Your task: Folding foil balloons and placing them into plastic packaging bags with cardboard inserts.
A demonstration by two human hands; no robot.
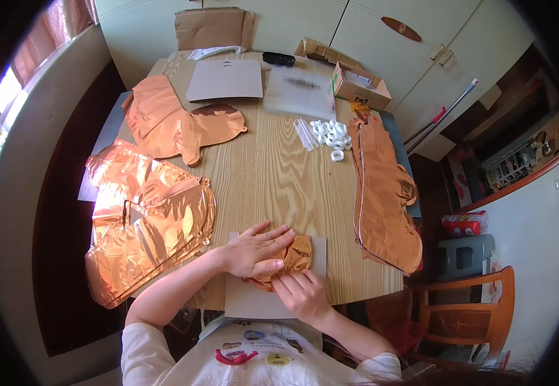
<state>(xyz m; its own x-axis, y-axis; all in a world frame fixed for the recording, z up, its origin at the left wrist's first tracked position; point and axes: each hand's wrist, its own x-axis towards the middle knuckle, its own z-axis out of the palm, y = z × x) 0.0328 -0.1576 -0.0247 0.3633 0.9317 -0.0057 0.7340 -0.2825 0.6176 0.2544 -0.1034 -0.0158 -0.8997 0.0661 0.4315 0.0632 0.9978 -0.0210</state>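
Note:
A folded copper-coloured foil balloon [301, 252] lies on a grey cardboard sheet [246, 305] at the table's near edge. Flat across its left part rests my left hand [253, 251], fingers stretched out and pressing down. My right hand [302, 296] has its fingers curled at the balloon's near edge and pinches the foil there; the fingertips are partly hidden. Left of my forearm are a large shiny flat foil balloon [157, 219] and, farther off, another one [157, 119]. A long pile of flat foil balloons [382, 193] lies along the table's right side.
Clear straws [305, 134] and white ribbon rolls [332, 134] sit mid-right on the wooden table [273, 180]. Farther back are a grey card [225, 80], a clear plastic bag [298, 90], a black item [279, 59] and an open cardboard box [363, 87]. A wooden chair [466, 309] stands at right.

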